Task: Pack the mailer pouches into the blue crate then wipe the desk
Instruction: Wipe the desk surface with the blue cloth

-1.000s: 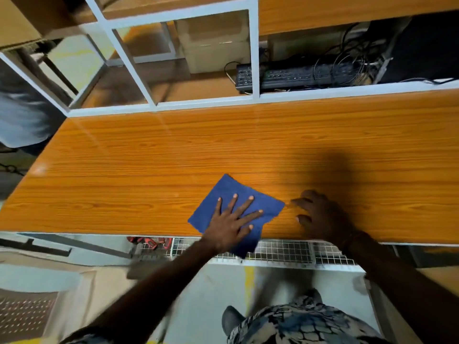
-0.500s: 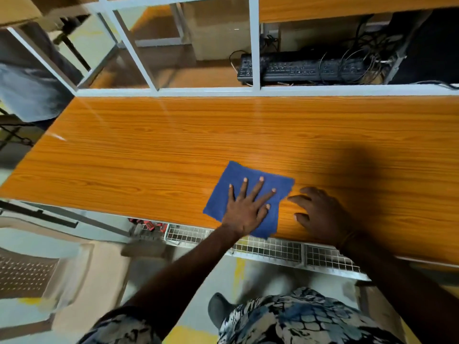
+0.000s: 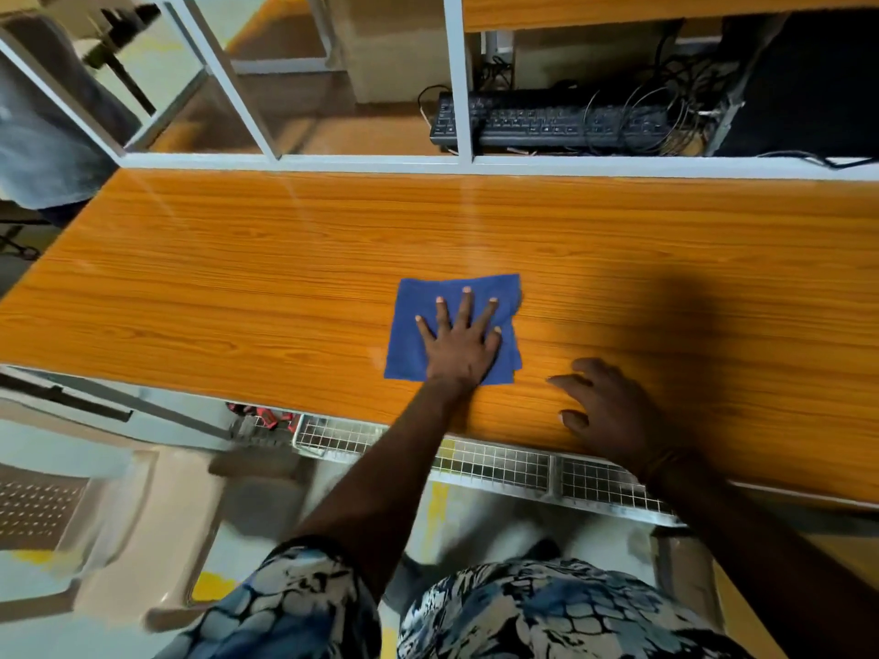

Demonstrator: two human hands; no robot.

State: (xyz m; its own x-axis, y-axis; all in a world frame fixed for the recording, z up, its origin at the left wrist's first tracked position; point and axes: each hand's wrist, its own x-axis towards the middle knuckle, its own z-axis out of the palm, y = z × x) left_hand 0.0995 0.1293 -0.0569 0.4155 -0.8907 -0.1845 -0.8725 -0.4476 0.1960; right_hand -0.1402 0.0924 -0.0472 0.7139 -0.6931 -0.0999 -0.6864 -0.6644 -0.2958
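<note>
A folded blue cloth point(image 3: 413, 316) lies flat on the orange wood-grain desk point(image 3: 238, 287), near its front edge. My left hand point(image 3: 459, 342) presses down on the cloth with fingers spread and straight. My right hand point(image 3: 606, 411) rests on the bare desk just to the right of the cloth, fingers loosely bent, holding nothing. No mailer pouches or blue crate are in view.
A white metal frame point(image 3: 456, 159) borders the desk's far edge; behind it sit a black keyboard point(image 3: 547, 123) and tangled cables. A wire mesh tray point(image 3: 499, 463) hangs under the front edge. A plastic chair point(image 3: 71, 516) stands lower left.
My left hand has slid the blue cloth away from the front edge, further onto the desk. My right hand has stayed in about the same place.
</note>
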